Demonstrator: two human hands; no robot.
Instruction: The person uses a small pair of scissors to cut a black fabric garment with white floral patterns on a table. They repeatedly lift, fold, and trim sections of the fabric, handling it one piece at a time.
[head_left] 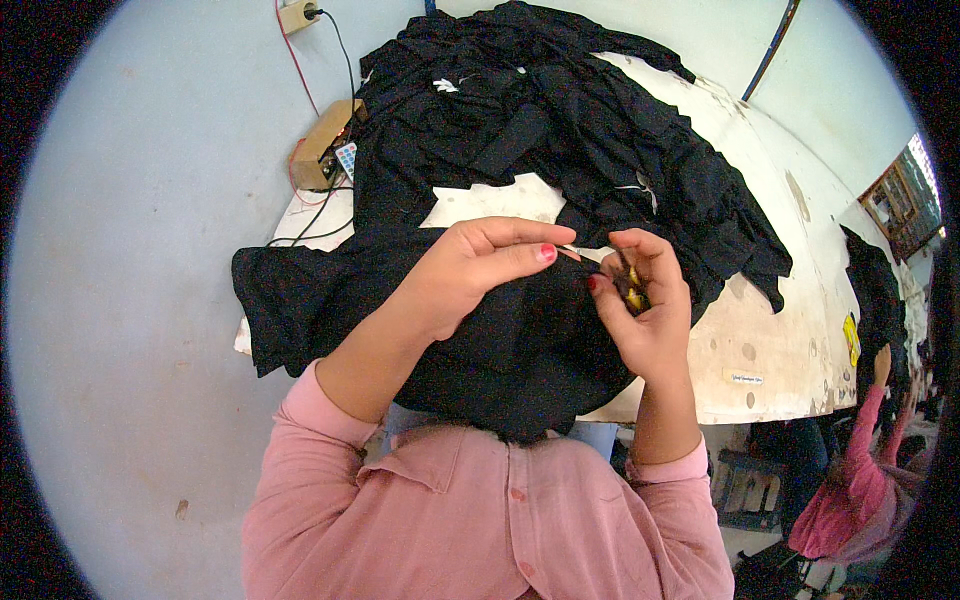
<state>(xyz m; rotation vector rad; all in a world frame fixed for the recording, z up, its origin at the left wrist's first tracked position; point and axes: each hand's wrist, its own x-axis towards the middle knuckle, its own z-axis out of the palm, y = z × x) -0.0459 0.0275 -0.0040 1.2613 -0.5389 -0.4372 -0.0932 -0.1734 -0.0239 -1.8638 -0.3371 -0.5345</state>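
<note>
My left hand [480, 265] is raised over black cloth, its thumb and forefinger pinched together. Whatever lies between them is too small to make out. Close by on the right, my right hand [648, 305] curls around thread snips [634, 292] with yellow and dark parts. A thin metal tip points from them toward the left fingertips. Beneath both hands a black garment [470, 345] spreads across the table edge and my lap, with one end reaching out to the left.
A heap of black garments [520, 120] covers much of the pale, stained table [760, 340]. At its left stand a wooden box [325, 145] with wires and a small remote [346, 160]. A wall socket [298, 15] holds a plug. Another person in a pink sleeve [866, 430] reaches toward black cloth at far right.
</note>
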